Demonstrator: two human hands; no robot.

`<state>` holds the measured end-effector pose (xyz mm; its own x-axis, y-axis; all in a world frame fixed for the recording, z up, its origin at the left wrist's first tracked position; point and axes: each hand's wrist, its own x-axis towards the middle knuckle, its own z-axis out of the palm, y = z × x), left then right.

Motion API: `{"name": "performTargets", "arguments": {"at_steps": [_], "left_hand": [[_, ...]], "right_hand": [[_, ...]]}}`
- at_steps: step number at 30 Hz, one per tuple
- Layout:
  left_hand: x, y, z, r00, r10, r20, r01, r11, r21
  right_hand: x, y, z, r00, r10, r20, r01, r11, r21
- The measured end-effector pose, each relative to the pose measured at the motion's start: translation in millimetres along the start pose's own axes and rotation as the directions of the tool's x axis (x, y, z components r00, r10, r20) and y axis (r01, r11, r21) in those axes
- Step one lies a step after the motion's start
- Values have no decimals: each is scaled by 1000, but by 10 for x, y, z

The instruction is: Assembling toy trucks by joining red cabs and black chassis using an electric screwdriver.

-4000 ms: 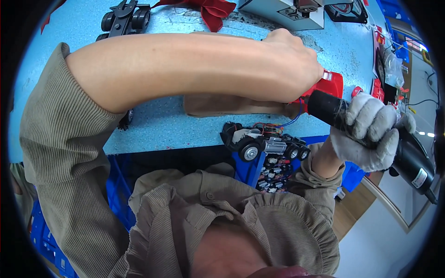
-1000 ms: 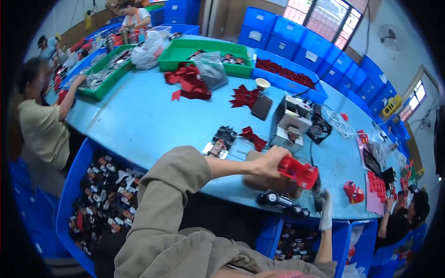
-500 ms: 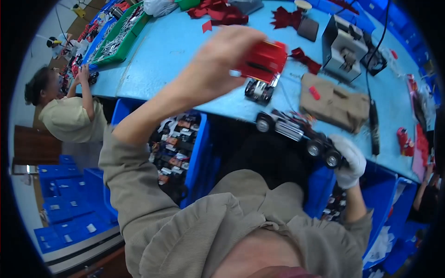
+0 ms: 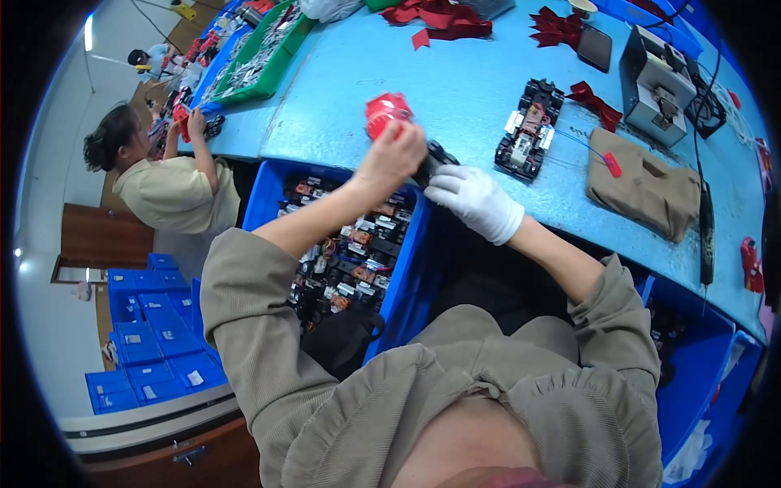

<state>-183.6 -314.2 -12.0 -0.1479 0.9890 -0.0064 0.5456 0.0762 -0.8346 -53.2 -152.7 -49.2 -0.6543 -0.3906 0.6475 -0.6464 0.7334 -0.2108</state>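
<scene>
In front of my body, a toy truck chassis (image 4: 438, 159) with black wheels sits mostly hidden between my two bent hands. My bare left hand (image 4: 392, 159) is closed, its fingertips at a shiny red toy truck body (image 4: 386, 114). The white-gloved right hand (image 4: 474, 199) grips the chassis's near end. Whether the red body is seated on the chassis cannot be told, as my fingers cover the join. To the right, another chassis (image 4: 529, 134) with silver parts and thin wires lies on the blue table (image 4: 342, 106).
A blue bin (image 4: 268, 191) of chassis stands below the table edge at left. Farther right are a folded brown cloth (image 4: 647, 191), a grey machine (image 4: 655, 89) and a hanging black tool (image 4: 706, 236). A green tray (image 4: 272, 73) and a seated co-worker (image 4: 175, 191) are at left.
My left hand has come down and nearer with the red body. The right hand has carried its chassis leftward to meet it. The whole view has shifted.
</scene>
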Motion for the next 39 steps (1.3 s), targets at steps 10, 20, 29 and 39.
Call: {"name": "performTargets", "arguments": {"at_steps": [10,20,29,39], "left_hand": [[825,98,89,907,-194,374,393,71,-917],[1785,556,-415,856,-247,453,288,-501,-816],[2184,879,-1307,558,-356,-749,-270,776,-570],[2566,852,-1220,855,-327,-402,-407,58,-912]], "right_hand": [[-535,145,-648,812,457,-363,-489,872,5],[-858,185,-1320,497,793,-354,-719,604,343],[-1444,301,-2671,48,994,97,-389,-71,919],[-2537,-340,-2635,636,763,-118,-764,644,44]]}}
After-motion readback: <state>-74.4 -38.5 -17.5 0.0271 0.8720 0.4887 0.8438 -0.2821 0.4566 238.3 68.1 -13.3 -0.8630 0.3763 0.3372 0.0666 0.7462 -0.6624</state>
